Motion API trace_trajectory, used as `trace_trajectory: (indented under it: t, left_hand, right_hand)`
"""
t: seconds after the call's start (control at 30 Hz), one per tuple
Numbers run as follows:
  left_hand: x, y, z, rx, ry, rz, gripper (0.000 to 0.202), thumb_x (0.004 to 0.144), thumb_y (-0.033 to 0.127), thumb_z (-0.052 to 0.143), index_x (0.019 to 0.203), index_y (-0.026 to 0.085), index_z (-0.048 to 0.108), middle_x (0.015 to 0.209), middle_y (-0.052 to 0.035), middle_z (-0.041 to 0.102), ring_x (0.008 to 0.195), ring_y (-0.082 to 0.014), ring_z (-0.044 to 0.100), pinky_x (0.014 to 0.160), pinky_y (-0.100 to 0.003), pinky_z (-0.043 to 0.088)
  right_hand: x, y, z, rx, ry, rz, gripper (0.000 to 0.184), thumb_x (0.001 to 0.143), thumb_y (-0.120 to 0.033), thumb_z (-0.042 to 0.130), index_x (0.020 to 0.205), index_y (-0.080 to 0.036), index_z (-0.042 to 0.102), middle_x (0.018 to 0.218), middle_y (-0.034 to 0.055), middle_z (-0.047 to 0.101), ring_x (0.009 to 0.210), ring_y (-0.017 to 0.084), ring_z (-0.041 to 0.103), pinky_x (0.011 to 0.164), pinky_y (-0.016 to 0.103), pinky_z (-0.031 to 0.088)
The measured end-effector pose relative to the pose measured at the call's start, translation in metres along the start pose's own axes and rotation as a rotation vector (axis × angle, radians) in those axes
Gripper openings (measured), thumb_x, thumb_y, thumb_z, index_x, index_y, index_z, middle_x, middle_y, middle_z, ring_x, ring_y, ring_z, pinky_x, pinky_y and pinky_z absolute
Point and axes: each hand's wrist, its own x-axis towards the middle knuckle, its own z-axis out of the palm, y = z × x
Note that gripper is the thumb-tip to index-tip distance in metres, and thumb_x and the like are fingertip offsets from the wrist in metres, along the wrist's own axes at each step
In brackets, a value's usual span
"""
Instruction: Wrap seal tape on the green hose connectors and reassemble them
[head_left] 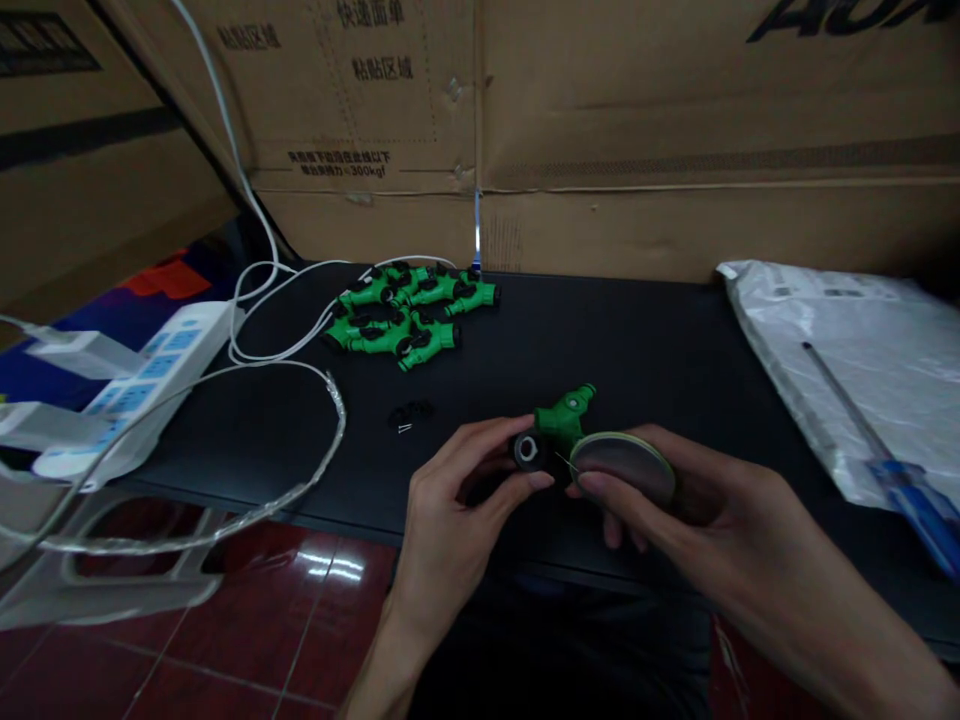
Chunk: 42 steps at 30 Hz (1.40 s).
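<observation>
My left hand (465,490) grips a green Y-shaped hose splitter (562,420) by its black ringed end (528,450), thumb below and fingers above. The splitter's green arms point away from me. In my right hand (675,500) is a round flat disc (626,465) with a pale yellow-green rim, pinched between thumb and fingers. A thin metal pin or screw (566,462) sticks out at the disc's left edge, close to the splitter. Left of my hands lie small black parts (411,412) and a few little screws (405,428) on the black table (600,330).
Several green splitters (420,345) are grouped at the back left. A white power strip (150,390) with plugs and looping white cables (330,440) lies at left. On the right, a blue-handled screwdriver (911,500) rests on a white plastic bag (847,320). Cardboard (600,130) stands behind.
</observation>
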Motion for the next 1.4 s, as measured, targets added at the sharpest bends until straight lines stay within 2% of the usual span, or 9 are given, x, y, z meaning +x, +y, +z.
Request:
trace_trajectory:
  t: [0.23,0.67,1.13,1.4]
  left_hand:
    - [-0.003,0.001,-0.001,0.009,-0.011,0.01,0.041,0.089,0.015,0.082,0.125,0.034,0.075,0.124,0.0031,0.076,0.111,-0.014,0.075,0.099,-0.02,0.061]
    - [-0.003,0.0,0.002,0.164,0.024,0.154,0.042,0.088,0.008,0.08,0.123,0.03,0.075,0.121,0.0017,0.074,0.107,-0.013,0.072,0.09,-0.02,0.063]
    - [-0.005,-0.001,0.002,0.247,0.016,0.216,0.039,0.089,0.006,0.079,0.122,0.027,0.075,0.12,0.0012,0.074,0.108,-0.0125,0.072,0.093,-0.02,0.061]
    - [-0.008,-0.001,0.003,0.213,0.047,0.175,0.037,0.089,0.01,0.08,0.122,0.025,0.075,0.109,0.002,0.074,0.09,-0.0098,0.075,0.086,-0.018,0.064]
  right_hand:
    - [0.003,0.002,0.007,-0.072,0.006,0.037,0.027,0.093,-0.042,0.065,0.074,-0.023,0.067,0.061,-0.0031,0.06,0.055,0.013,0.055,0.049,0.024,0.041]
    - [0.004,0.007,0.012,-0.147,-0.007,0.06,0.026,0.096,-0.046,0.062,0.082,-0.025,0.065,0.06,-0.0043,0.064,0.053,0.014,0.061,0.05,0.026,0.044]
    - [0.006,0.009,0.015,-0.213,0.019,0.023,0.023,0.097,-0.039,0.062,0.08,-0.024,0.062,0.061,-0.0042,0.062,0.054,0.015,0.059,0.051,0.027,0.042]
    - [0.006,0.009,0.016,-0.148,0.01,0.038,0.023,0.098,-0.039,0.062,0.081,-0.024,0.065,0.063,-0.0033,0.063,0.057,0.016,0.061,0.055,0.029,0.044]
